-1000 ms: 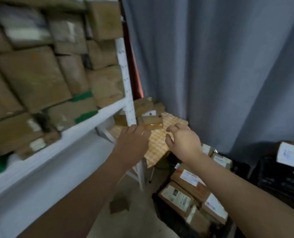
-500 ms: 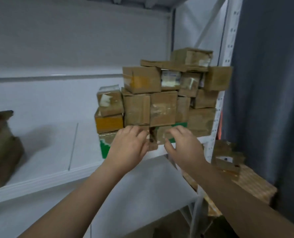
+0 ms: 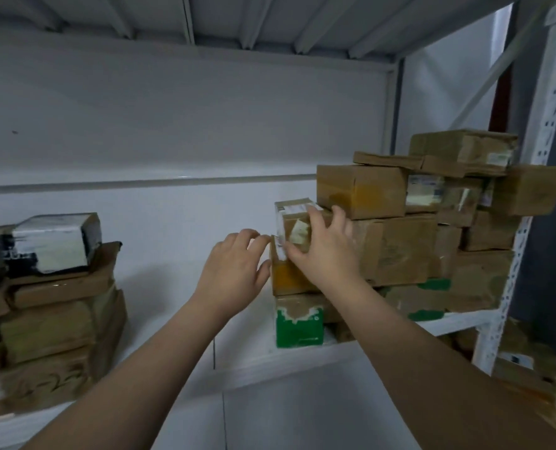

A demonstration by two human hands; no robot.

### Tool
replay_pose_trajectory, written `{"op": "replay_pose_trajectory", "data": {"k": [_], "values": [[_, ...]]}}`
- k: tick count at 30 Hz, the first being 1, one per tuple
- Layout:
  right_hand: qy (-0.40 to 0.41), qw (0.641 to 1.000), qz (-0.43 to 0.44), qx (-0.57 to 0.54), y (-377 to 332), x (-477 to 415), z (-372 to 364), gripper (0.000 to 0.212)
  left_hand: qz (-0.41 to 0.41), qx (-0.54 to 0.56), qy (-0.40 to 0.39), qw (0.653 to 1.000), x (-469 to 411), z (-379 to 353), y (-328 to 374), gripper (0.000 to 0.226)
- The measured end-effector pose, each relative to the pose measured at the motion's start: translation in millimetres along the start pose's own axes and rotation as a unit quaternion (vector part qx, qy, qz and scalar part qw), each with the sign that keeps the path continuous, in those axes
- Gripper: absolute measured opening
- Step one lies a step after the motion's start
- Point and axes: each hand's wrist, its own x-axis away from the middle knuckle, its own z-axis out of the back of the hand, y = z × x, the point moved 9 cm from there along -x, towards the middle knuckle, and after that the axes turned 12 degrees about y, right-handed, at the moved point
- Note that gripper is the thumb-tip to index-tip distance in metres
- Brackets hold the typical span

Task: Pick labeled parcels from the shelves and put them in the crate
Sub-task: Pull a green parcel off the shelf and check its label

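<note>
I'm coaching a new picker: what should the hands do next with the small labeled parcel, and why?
Probably slide the small labeled parcel forward off the orange box: the right hand grips it, the left hand is open beside it, and nothing seems to rest on it.

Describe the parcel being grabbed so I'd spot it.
On the white shelf, a stack of brown boxes fills the right end. At the stack's left edge, one small parcel sits on an orange box over a green box, gripped by the right hand. Its white-labelled left face sets it apart from the plain brown boxes beside it.
</note>
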Motion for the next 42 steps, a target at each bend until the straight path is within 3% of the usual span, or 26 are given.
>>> {"op": "replay_pose_trajectory", "data": {"k": [5, 9, 13, 17, 20, 22, 25, 29, 31, 33, 35, 37, 42], "values": [[0.026, 0.993, -0.067, 0.09, -3, -15, -33, 0.081, -0.006, 0.039, -0.008, 0.999, -1, -16, -22, 0.037], [0.1, 0.992, -0.062, 0.033, -9, -15, -27, 0.071, -0.002, 0.064, -0.006, 0.998, 2, -21, -43, 0.04], [0.157, 0.98, 0.024, -0.123, -24, -1, -19, 0.065, 0.021, 0.093, 0.039, 0.995, -5, -9, -73, 0.062], [0.077, 0.947, 0.116, -0.291, -40, 11, -23, 0.066, 0.047, 0.089, 0.072, 0.992, -11, 2, -99, 0.098], [0.056, 0.932, 0.208, -0.292, -54, 14, -24, 0.066, 0.074, 0.125, 0.058, 0.988, -11, 5, -114, 0.114], [0.05, 0.923, 0.261, -0.276, -60, 15, -28, 0.066, 0.051, 0.117, 0.046, 0.991, -9, 7, -116, 0.12], [0.091, 0.908, 0.326, -0.248, -66, 15, -26, 0.056, 0.011, 0.09, 0.089, 0.992, -5, 17, -118, 0.116], [0.118, 0.902, 0.346, -0.23, -71, 11, -22, 0.055, 0.008, 0.063, 0.156, 0.986, 1, 26, -119, 0.099], [0.083, 0.912, 0.322, -0.238, -71, 6, -26, 0.066, 0.01, 0.072, 0.146, 0.987, 4, 26, -120, 0.091], [0.018, 0.921, 0.222, -0.319, -62, -3, -28, 0.084, 0.036, 0.137, 0.14, 0.98, 8, 32, -127, 0.084], [-0.014, 0.886, 0.075, -0.457, -48, -10, -22, 0.08, 0.136, 0.284, 0.128, 0.94, 12, 38, -141, 0.085], [-0.009, 0.845, 0.002, -0.535, -46, -13, -14, 0.067, 0.235, 0.414, 0.152, 0.866, 18, 42, -148, 0.083], [0.001, 0.817, -0.063, -0.574, -59, -15, -23, 0.036, 0.34, 0.454, 0.283, 0.773, 33, 53, -150, 0.052]]}}
